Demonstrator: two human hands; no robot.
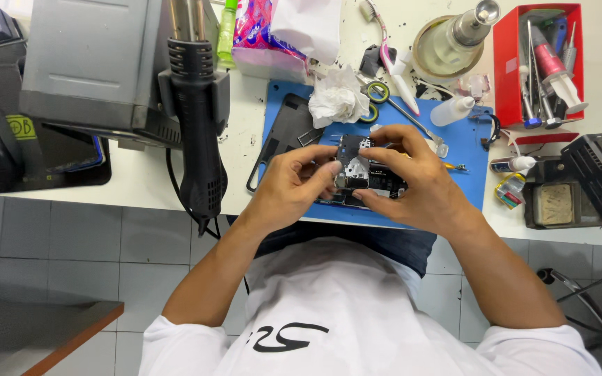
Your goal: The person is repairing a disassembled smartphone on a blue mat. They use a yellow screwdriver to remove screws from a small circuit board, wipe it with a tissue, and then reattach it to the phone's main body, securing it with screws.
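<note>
Fingers of both hands are closing around the opened phone (364, 174), which I am holding just above the blue mat (468, 139) near the front edge of the surface. My left hand (290, 184) is pinching its left side, thumb pressing by the metal shield. My right hand (416, 177) is curling over the top and right side, fingertips resting on the upper end. I am judging that even, light pressure matters here, keeping the board level and my thumbs off loose parts. A crumpled tissue (337, 97) is lying towards the back of the mat.
</note>
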